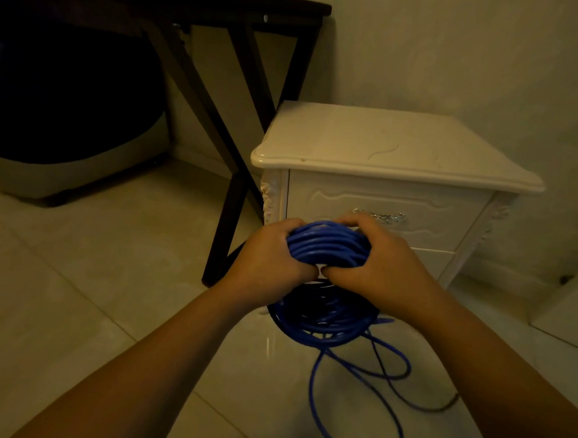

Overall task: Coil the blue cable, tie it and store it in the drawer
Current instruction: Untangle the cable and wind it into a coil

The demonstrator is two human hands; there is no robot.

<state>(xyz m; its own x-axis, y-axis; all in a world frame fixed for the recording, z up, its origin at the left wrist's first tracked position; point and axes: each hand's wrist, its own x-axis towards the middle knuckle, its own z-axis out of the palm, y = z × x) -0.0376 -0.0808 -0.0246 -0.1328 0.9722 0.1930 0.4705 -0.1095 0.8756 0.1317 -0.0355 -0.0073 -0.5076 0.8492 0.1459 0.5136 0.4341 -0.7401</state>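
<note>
Coiling was in hand. The left hand and right hand had fingers curled round the blue cable coil, held near the closed drawer. The loose tail on the floor probably needed winding in next.

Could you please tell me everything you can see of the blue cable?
The blue cable is a thin, round, rubbery-looking cord, mostly wound into a many-turn coil held upright before the white nightstand. The left hand and right hand grip its top from either side. Its lower half hangs in shadow, and loose loops trail from it across the tiled floor.
</note>
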